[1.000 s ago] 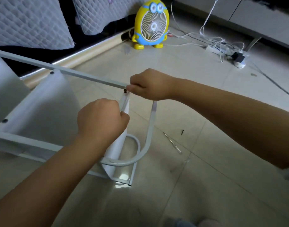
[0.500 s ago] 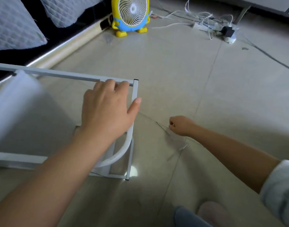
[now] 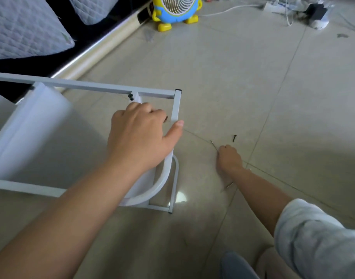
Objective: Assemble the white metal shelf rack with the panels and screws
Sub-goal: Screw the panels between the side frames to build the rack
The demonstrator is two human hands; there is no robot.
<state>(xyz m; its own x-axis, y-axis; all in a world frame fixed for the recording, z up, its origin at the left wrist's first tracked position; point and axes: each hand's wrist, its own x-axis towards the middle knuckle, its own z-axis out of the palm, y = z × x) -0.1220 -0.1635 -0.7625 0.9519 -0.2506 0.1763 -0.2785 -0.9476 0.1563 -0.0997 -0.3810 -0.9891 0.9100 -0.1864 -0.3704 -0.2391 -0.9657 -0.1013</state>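
rack: white, lying on its side on the tiled floor, left of the middle, its curved end bar toward the centre.
panel: white sheet between the rails, blurred.
left hand: on the rack's end, fingers bent over the panel's upper edge, thumb stretched out against the end post.
right hand: down at the floor, right of the rack, fingers curled round a thin screwdriver; its tip pokes out past the knuckles, and the handle seems hidden in the fist.
fitted screw: dark, in the upper rail just beyond the left fingers.
loose screw: black, on the tile near the right hand, not touching it.
fan: yellow and blue, at the far edge.
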